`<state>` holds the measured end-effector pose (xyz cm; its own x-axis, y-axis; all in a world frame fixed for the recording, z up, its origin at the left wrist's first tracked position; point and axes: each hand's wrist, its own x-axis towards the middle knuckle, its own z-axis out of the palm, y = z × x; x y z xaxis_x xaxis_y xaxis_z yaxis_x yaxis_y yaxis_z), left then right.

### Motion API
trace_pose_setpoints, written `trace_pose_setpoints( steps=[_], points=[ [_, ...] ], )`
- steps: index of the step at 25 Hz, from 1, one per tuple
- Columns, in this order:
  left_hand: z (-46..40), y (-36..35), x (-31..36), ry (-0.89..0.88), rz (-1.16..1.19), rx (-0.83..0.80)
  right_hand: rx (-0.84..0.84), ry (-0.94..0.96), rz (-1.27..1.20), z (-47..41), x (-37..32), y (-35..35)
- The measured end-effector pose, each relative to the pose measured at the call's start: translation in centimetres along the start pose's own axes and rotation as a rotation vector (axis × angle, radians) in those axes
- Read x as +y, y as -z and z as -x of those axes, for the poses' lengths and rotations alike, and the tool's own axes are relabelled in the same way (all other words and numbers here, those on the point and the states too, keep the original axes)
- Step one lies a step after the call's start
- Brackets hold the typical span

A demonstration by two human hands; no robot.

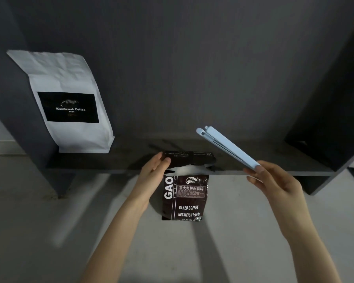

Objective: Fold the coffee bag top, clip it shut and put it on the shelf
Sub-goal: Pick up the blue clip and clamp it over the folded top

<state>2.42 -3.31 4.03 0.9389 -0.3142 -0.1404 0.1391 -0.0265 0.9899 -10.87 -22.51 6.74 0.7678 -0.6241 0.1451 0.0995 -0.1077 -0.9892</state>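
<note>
A dark brown coffee bag (185, 198) marked "BAKED.COFFEE" hangs upright in front of the shelf edge. Its top (189, 157) is folded over toward the back. My left hand (154, 170) pinches the folded top at its left end and carries the bag. My right hand (274, 178) grips one end of a long light-blue bag clip (227, 147). The clip points up and to the left, above and right of the bag, apart from it. Its two arms lie close together.
A dark shelf board (274, 160) runs across the view with a grey back panel behind. A white Kopiluwak Coffee bag (67, 103) leans at the shelf's left end. A dark side panel (335, 119) closes the right. Pale floor lies below.
</note>
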Motion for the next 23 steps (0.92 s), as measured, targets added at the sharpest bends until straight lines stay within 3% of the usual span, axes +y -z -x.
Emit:
trace_pose_setpoints(
  steps=[5,9,13,23],
  points=[
    [0.6,-0.1,-1.0,-0.031,-0.010,-0.053,-0.001,-0.019,0.031,-0.1,0.3,0.1],
    [1.4,0.0,-2.0,-0.104,0.017,-0.072,-0.007,0.009,0.200,-0.6,0.5,-0.8],
    [2.1,0.3,-3.1,-0.113,0.069,-0.053,-0.120,0.044,0.333,-0.5,1.4,-2.0],
    [2.5,0.4,-3.8,-0.120,0.137,-0.060,-0.145,0.060,0.225,0.0,3.2,-3.8]
  ],
)
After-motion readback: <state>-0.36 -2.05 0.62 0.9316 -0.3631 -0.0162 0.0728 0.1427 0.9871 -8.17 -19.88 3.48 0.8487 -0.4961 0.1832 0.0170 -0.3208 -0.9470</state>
